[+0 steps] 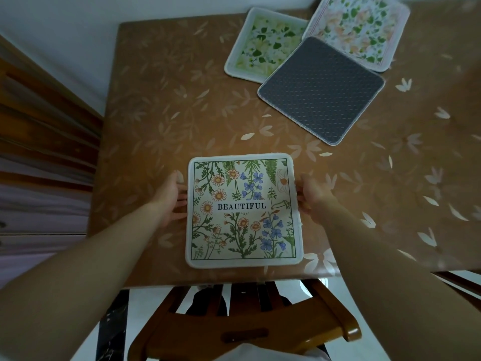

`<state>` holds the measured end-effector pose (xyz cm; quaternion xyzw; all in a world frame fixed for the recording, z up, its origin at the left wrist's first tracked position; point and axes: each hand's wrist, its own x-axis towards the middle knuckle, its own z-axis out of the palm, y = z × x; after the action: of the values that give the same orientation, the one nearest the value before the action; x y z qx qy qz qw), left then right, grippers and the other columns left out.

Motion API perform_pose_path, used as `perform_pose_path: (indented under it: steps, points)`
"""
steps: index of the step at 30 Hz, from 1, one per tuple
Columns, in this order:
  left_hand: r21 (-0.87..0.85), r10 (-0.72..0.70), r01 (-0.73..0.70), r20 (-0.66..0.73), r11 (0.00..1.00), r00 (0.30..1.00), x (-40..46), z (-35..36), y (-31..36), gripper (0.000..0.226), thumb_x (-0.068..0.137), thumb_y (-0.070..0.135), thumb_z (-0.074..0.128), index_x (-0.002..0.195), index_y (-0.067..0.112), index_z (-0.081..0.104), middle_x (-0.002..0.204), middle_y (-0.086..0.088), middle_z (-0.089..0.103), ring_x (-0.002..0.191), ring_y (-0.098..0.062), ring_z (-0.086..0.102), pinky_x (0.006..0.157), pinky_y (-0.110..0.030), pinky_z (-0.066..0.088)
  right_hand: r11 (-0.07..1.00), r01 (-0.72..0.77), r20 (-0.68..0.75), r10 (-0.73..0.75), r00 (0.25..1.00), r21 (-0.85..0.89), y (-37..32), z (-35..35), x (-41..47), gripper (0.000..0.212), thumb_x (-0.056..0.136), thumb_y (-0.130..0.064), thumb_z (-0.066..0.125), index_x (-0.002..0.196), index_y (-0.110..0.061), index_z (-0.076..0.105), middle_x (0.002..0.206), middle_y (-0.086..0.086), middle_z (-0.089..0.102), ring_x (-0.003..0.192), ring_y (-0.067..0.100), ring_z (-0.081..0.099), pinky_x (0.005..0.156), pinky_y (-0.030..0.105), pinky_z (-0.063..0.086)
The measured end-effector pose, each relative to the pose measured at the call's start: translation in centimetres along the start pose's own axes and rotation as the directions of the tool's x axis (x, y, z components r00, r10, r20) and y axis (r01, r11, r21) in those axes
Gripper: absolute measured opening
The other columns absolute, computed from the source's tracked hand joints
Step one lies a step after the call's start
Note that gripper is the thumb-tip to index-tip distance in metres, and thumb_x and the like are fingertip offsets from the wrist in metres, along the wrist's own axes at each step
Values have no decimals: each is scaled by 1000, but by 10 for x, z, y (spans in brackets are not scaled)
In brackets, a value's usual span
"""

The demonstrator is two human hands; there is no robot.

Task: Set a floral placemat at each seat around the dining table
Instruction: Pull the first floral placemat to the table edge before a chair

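A square floral placemat (243, 212) printed with "BEAUTIFUL" lies flat near the table's front edge, above a wooden chair (250, 327). My left hand (170, 198) holds its left edge and my right hand (313, 196) holds its right edge, fingers curled at the rim. Farther back on the right lie three more mats, overlapping: a green-leaf mat (260, 45), a pink-and-green floral mat (361, 27), and one mat turned grey backing up (321, 89).
The table (156, 113) wears an orange-brown cloth with pale flower prints and stands against a white wall at the back. Another wooden chair back (44, 131) stands at the table's left side. White floor shows below the front edge.
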<state>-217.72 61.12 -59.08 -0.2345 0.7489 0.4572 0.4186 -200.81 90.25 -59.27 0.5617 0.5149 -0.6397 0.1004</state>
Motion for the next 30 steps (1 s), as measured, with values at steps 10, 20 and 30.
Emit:
perform_pose_path:
  steps: [10, 20, 30]
  points:
    - [48, 106, -104, -55, 993, 993, 19, 8, 22, 60, 101, 60, 30, 113, 14, 66, 109, -6, 70, 102, -22, 64, 90, -47, 54, 992, -3, -135, 20, 991, 126, -3, 10, -3, 48, 101, -47, 44, 109, -6, 67, 91, 6, 71, 72, 22, 63, 72, 38, 52]
    - [85, 105, -122, 190, 989, 976, 11, 12, 53, 63, 104, 61, 29, 112, 12, 68, 118, -15, 67, 106, -28, 64, 83, -46, 59, 967, 59, -177, -14, 984, 250, -3, 50, -42, 40, 105, -47, 44, 110, -15, 68, 113, 3, 71, 108, 25, 65, 102, 49, 51]
    - [129, 59, -101, 297, 987, 953, -1, -13, 40, 65, 102, 63, 31, 113, 11, 69, 117, -16, 70, 107, -31, 68, 79, -44, 59, 923, 12, -69, 15, 998, 386, 10, 91, -67, 42, 104, -50, 48, 108, -15, 71, 111, 7, 73, 103, 26, 70, 98, 48, 55]
